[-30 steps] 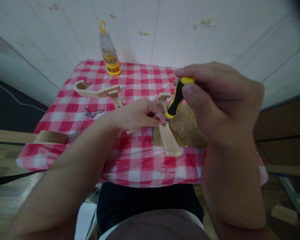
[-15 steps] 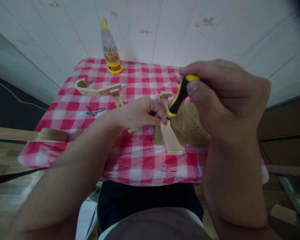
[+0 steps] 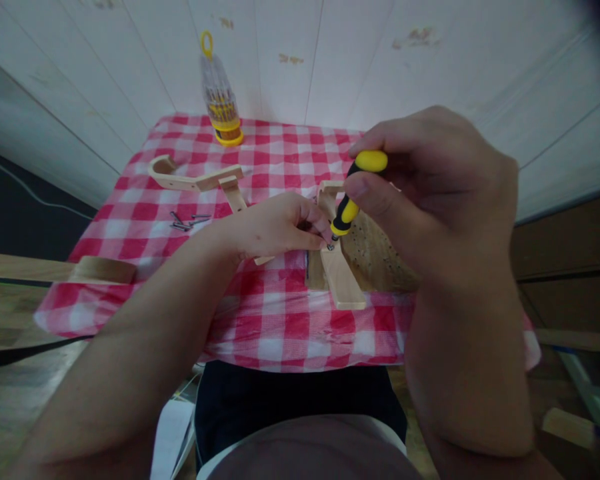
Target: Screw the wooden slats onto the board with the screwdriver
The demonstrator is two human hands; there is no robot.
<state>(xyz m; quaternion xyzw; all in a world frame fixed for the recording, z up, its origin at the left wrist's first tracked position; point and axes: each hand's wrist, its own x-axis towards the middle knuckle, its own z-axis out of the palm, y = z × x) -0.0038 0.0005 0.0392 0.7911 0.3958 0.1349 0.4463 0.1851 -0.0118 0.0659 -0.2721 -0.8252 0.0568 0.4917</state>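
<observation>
My right hand (image 3: 430, 193) is closed around the black and yellow handle of a screwdriver (image 3: 349, 210), which leans with its tip down at a screw (image 3: 331, 247). The screw sits in a pale wooden hook piece (image 3: 346, 283) that lies across a brown wooden board (image 3: 375, 257) with many small holes. My left hand (image 3: 285, 227) reaches in from the left, thumb and forefinger pressed together beside the screw and the wooden piece. Whether those fingers pinch the wood or the screw is hard to see. Its other fingers are hidden.
Left of my hands lie more curved wooden pieces (image 3: 195, 180) and several loose screws (image 3: 183, 222). A clear bit case (image 3: 222, 100) with a yellow base stands at the back by the white plank wall (image 3: 280, 87). A round wooden part (image 3: 103, 270) rests at the left edge of the checked tablecloth (image 3: 270, 333).
My right hand has turned the screwdriver and shifted slightly left, so the handle stands a bit steeper. The left hand and the wooden piece stay in place.
</observation>
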